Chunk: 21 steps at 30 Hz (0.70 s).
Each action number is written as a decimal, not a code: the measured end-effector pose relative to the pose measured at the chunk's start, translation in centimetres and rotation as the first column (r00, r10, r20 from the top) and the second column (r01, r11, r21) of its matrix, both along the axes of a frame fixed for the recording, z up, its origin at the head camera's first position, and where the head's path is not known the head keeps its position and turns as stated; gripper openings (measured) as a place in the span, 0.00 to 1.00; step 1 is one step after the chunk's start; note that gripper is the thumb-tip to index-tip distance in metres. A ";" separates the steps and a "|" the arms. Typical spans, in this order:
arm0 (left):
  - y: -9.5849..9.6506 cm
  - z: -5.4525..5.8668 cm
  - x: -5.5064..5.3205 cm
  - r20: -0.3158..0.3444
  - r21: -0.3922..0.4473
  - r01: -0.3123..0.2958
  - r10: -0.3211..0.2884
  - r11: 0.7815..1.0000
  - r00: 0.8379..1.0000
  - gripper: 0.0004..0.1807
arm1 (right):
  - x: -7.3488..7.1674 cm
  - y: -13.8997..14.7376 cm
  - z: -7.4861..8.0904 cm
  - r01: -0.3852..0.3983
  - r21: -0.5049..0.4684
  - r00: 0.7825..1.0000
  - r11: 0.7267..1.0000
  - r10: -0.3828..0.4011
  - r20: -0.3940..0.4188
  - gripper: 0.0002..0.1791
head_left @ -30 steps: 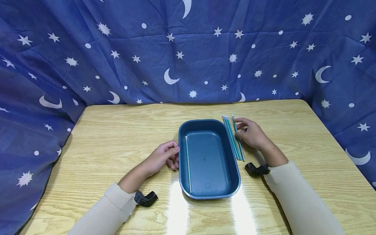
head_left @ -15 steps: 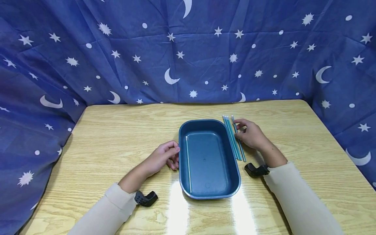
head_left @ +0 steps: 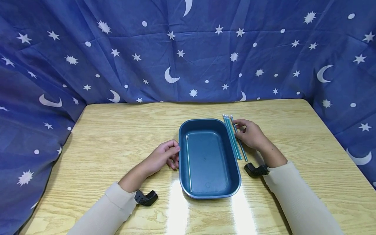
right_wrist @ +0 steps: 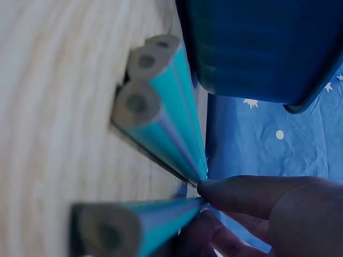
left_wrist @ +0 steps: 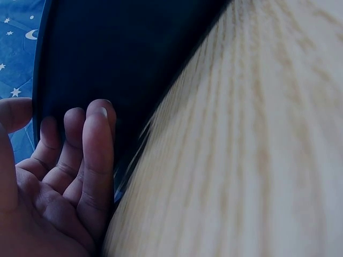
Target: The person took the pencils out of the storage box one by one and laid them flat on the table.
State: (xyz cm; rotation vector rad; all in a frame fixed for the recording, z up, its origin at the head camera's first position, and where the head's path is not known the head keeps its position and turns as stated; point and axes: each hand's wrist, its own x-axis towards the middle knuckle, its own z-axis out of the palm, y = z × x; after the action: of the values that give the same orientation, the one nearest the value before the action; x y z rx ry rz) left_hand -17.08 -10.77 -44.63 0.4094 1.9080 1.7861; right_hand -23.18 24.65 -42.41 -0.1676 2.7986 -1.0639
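My right hand pinches a teal, unsharpened pencil between thumb and fingers, to the right of a dark blue plastic tub. In the right wrist view, the blunt end of this pencil points toward the camera, with the thumb over its far part. Beside it lies a row of several similar pencils along the tub's right wall. My left hand rests against the left side of the tub, its loosely bent fingers along the outer wall. Inside the tub, one pencil lies lengthwise near the left wall.
The wood-grain table runs back to a blue curtain with white stars and moons. Black wrist devices sit at both sleeve cuffs. Bright light reflections show on the tabletop in front of the tub.
The pinched pencil has swung slightly: its eraser end moved left toward the row, its near end a little right. The left hand and the tub have stayed put.
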 end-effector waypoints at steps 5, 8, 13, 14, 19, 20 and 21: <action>0.0 0.0 0.0 0.000 -0.001 -0.002 0.002 1.000 1.000 0.14 | 0.0 0.1 -0.1 -0.019 0.015 1.000 1.000 0.019 -0.021 0.25; 0.1 0.1 0.0 -0.002 0.000 -0.002 0.002 1.000 1.000 0.14 | -0.1 0.2 -0.1 -0.031 0.027 0.999 0.999 0.032 -0.034 0.25; 0.2 0.2 0.0 -0.003 0.001 -0.004 0.004 1.000 1.000 0.13 | 0.0 0.2 -0.1 -0.037 0.043 0.998 0.998 0.039 -0.047 0.25; 0.2 0.2 0.0 -0.002 0.001 -0.003 0.003 1.000 1.000 0.13 | 0.0 0.2 -0.1 -0.036 0.042 0.998 0.998 0.038 -0.046 0.25; 0.2 0.3 0.0 -0.004 0.003 0.001 -0.001 1.000 1.000 0.13 | 0.0 0.1 0.0 -0.027 0.030 0.999 0.999 0.028 -0.036 0.25; 0.2 0.3 0.0 -0.005 0.004 0.001 -0.001 1.000 1.000 0.13 | 0.0 0.1 0.0 -0.024 0.025 0.999 0.999 0.025 -0.033 0.25; 0.1 0.3 0.0 -0.005 0.004 0.001 -0.001 1.000 1.000 0.13 | 0.0 0.1 0.0 -0.023 0.021 0.999 1.000 0.023 -0.029 0.25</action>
State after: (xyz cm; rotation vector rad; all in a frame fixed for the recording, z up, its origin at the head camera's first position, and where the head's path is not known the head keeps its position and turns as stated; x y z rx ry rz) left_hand -17.08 -10.63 -44.35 0.4166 1.9076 1.7905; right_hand -23.15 24.74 -42.36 -0.2143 2.8253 -1.0352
